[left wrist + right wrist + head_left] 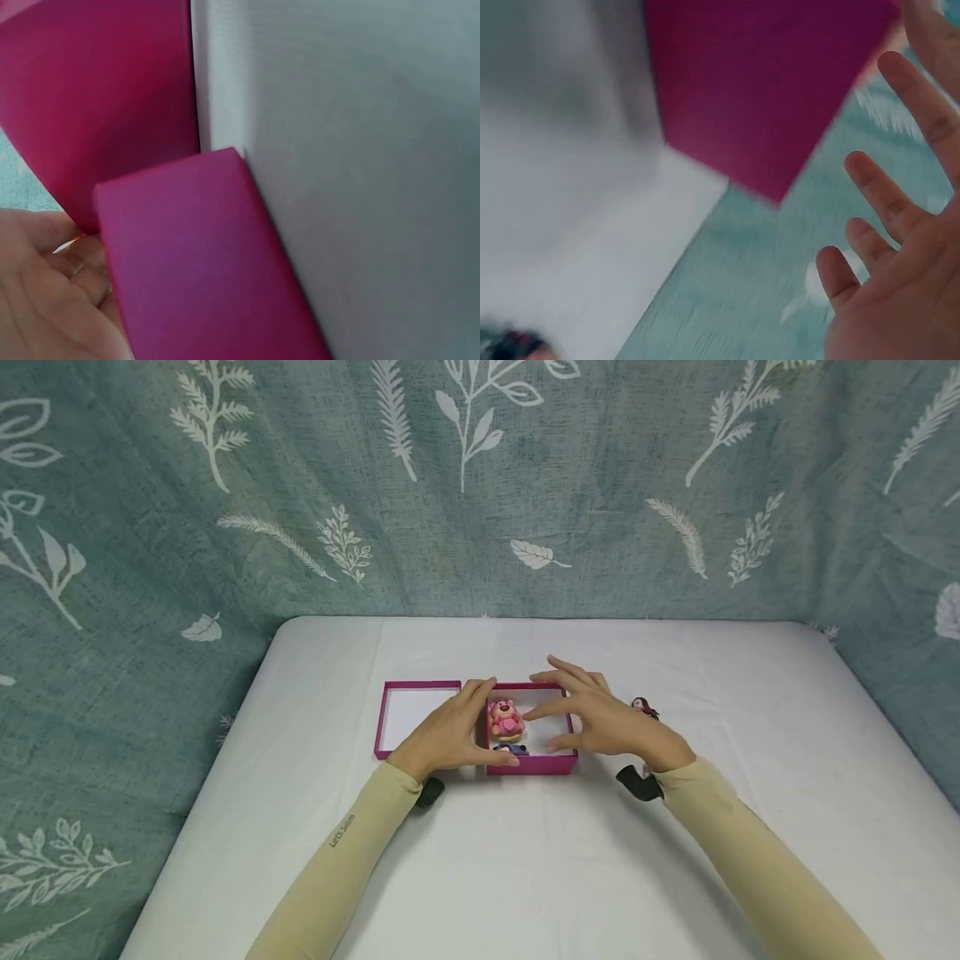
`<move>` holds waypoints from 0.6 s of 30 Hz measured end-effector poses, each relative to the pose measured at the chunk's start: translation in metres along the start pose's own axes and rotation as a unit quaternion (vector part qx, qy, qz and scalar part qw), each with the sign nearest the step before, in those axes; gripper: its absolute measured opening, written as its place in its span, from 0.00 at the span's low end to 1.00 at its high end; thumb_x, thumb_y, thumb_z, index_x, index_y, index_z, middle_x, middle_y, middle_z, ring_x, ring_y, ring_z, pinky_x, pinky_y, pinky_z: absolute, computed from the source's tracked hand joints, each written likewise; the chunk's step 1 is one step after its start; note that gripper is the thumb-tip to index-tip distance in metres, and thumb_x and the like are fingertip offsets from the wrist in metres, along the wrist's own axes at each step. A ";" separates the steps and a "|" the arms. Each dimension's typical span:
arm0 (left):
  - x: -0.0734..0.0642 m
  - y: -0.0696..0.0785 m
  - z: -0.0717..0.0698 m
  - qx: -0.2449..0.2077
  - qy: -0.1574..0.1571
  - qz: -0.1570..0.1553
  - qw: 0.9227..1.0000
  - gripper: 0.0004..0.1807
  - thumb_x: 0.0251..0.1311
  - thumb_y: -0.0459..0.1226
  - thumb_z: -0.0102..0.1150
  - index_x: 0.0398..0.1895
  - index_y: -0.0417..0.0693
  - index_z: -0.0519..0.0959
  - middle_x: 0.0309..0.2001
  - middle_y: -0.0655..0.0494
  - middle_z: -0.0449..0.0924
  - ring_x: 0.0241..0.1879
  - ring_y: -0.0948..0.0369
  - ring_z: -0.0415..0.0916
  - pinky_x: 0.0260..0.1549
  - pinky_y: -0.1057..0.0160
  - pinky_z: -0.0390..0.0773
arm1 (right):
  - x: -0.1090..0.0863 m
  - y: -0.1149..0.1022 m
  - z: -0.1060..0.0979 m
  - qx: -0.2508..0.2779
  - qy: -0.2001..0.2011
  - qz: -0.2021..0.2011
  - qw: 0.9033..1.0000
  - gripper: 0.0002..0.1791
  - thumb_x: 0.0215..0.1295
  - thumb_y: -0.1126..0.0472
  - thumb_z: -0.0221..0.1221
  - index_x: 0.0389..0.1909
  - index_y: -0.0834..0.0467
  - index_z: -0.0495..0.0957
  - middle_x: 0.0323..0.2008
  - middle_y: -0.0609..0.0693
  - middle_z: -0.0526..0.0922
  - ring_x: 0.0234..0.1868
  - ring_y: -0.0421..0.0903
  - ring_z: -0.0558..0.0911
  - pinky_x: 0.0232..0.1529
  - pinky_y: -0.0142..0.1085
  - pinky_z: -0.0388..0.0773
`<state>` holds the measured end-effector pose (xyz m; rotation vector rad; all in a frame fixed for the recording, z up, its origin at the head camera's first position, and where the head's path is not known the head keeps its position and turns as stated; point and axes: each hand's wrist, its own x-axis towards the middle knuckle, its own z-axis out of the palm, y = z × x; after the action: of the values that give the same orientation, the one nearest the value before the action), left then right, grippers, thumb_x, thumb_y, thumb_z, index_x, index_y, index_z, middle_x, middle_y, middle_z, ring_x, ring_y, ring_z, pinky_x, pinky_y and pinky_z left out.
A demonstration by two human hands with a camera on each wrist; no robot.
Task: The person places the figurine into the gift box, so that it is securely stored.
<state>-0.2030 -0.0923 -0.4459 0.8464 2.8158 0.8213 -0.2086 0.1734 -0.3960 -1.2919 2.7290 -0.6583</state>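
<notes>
A magenta box (532, 765) with a white inside stands in the middle of the table. In its left part sits a pink bear figurine (506, 720), with a small dark blue figurine (512, 749) at the front wall. My left hand (442, 733) holds the box by its left side, thumb at the front rim and fingers at the back corner. Over the box's right part, my right hand (603, 718) hovers with spread fingers, holding nothing. The right wrist view shows that hand's fingers (889, 202) apart from the box's outer wall.
The box lid (380, 718), magenta-rimmed and white inside, lies left of the box, partly behind my left hand. Another small figurine (643, 707), dark and red, is beyond my right wrist. A leaf-patterned teal cloth (480, 585) hangs behind the white table (480, 877).
</notes>
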 end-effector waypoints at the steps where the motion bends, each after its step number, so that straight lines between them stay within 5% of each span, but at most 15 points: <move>1: 0.000 0.000 0.000 -0.001 -0.001 -0.002 1.000 0.68 0.40 0.74 0.63 0.78 0.49 0.47 0.74 0.52 0.54 0.69 0.53 0.63 0.65 0.51 0.69 | -0.007 0.003 -0.002 0.006 0.017 0.005 1.000 0.26 0.49 0.54 0.75 0.52 0.45 0.84 0.69 0.57 0.65 0.76 0.62 0.47 0.61 0.62 0.53; 10: -0.001 0.000 -0.002 0.000 -0.001 -0.004 1.000 0.67 0.39 0.74 0.63 0.79 0.54 0.47 0.72 0.55 0.57 0.67 0.56 0.65 0.65 0.53 0.70 | -0.063 0.034 -0.017 0.048 0.105 0.077 0.990 0.28 0.51 0.58 0.73 0.57 0.48 0.80 0.67 0.59 0.66 0.75 0.66 0.48 0.58 0.75 0.45; 18: -0.001 0.000 0.000 -0.009 0.001 -0.007 1.000 0.67 0.39 0.75 0.62 0.79 0.54 0.47 0.73 0.55 0.56 0.68 0.56 0.64 0.65 0.52 0.70 | -0.088 0.059 -0.024 0.096 0.132 0.126 0.978 0.31 0.57 0.63 0.69 0.63 0.58 0.74 0.67 0.64 0.65 0.72 0.67 0.56 0.62 0.72 0.50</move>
<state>-0.2020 -0.0933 -0.4462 0.8240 2.8083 0.8435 -0.1999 0.2811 -0.4094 -0.8518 2.8713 -1.1010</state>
